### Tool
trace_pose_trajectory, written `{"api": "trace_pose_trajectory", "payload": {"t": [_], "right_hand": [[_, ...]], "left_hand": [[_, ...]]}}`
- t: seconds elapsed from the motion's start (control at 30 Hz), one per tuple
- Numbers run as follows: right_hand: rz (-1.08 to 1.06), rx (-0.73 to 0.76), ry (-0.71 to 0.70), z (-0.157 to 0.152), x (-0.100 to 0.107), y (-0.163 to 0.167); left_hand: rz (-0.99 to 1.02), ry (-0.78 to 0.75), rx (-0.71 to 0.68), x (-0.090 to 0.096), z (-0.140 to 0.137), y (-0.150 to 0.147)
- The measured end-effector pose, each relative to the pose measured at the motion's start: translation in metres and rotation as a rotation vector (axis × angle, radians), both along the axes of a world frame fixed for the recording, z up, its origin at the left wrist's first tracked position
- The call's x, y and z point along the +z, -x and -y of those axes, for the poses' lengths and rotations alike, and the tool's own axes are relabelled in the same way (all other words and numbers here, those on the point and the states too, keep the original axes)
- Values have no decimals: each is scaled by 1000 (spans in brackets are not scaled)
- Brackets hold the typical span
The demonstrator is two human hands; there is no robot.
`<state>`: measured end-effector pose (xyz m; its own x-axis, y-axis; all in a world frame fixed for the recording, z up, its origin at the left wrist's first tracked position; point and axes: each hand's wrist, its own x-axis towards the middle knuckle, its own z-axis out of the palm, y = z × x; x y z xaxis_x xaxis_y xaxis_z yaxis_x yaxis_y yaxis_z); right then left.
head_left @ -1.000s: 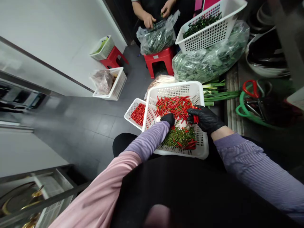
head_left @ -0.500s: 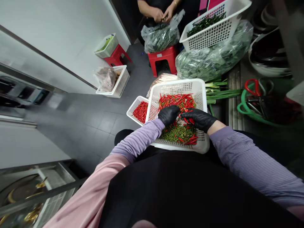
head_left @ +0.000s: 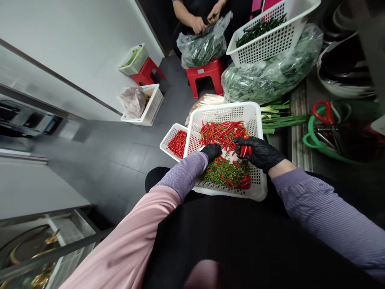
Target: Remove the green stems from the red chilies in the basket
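A white perforated basket (head_left: 258, 128) sits across my lap. Red chillies (head_left: 222, 132) lie in its far half, and a heap of green chilli stems (head_left: 224, 171) with some red chillies in it fills the near half. My right hand (head_left: 260, 154), in a black glove, is closed around several red chillies (head_left: 246, 151) at the basket's right side. My left hand (head_left: 212, 151), also black-gloved, reaches down between the chillies and the stems. Its fingers are curled and partly hidden, and what they hold I cannot make out.
A smaller white basket (head_left: 173, 138) of red chillies stands to the left. Bagged greens (head_left: 264, 82), another white basket (head_left: 267, 44) and spring onions (head_left: 279, 116) are beyond. Red-handled scissors (head_left: 326, 114) rest in a green basket (head_left: 309, 136). A co-worker's hands (head_left: 204, 22) work over a bag on a red stool (head_left: 206, 74).
My hands have moved apart: the left has dropped toward the stems, the right has drawn back to the right with red chillies in it. The co-worker's hands have also separated.
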<state>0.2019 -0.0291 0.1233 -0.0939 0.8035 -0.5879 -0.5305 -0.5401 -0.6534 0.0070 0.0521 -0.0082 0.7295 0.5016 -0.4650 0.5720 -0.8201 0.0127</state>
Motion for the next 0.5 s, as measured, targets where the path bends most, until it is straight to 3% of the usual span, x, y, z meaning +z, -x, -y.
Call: {"api": "trace_pose_trajectory", "payload": {"t": [0.13,0.23,0.4,0.5], "right_hand": [[29,23,-73,-4,-10,-1],[90,70,-122,-4,-17,-1],[355,154,-244,-1,-25,-1],[464,317,-261,0,-33,-2]], "left_hand": [[30,51,7,12,0,4],[125,114,161,32,-1,4],[332,381,420,75,1,3],[461,547,498,100,5,5]]}}
